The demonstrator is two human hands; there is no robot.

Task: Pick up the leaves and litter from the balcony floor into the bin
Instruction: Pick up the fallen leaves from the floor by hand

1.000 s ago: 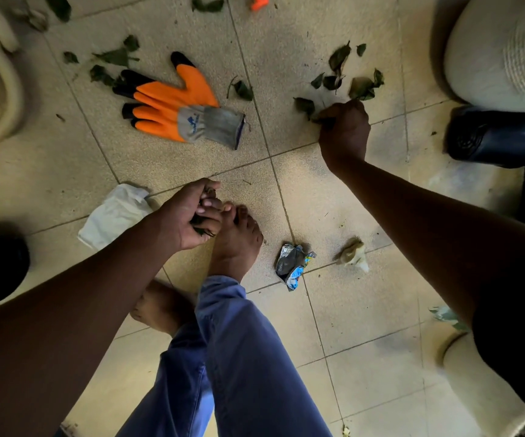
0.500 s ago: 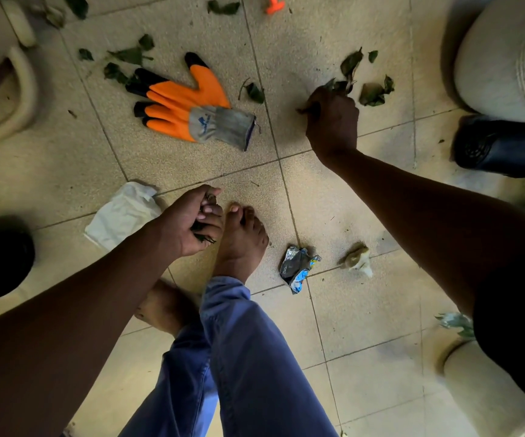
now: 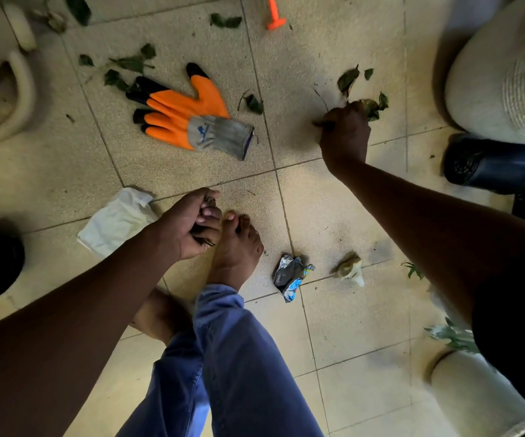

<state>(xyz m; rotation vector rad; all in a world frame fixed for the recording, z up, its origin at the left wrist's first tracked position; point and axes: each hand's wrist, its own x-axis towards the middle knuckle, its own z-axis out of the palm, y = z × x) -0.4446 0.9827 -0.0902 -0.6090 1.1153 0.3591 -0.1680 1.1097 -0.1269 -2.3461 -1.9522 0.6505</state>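
Right hand (image 3: 344, 134) down on the tiled floor (image 3: 333, 216), fingers curled round a clump of leaves (image 3: 369, 108), more leaves (image 3: 348, 78) just beyond. Left hand (image 3: 188, 223) well apart from it, closed on a dark bunch of gathered leaves (image 3: 203, 238) (beside the bare foot (image 3: 236, 247)). Orange glove (image 3: 185, 113), white cloth (image 3: 117, 220), crumpled wrapper (image 3: 289, 274) lying loose between. No telling which container is the bin.

Open floor: bare tiles (image 3: 343, 216) are lying between the orange glove (image 3: 188, 118) and the right hand (image 3: 344, 134).
Right edge: a pale pot (image 3: 501, 77) and a dark boot (image 3: 491, 165) are crowding the leaves (image 3: 374, 105).
Near the foot (image 3: 236, 247): a crumpled wrapper (image 3: 289, 275) and a white cloth (image 3: 116, 222) are flanking it.
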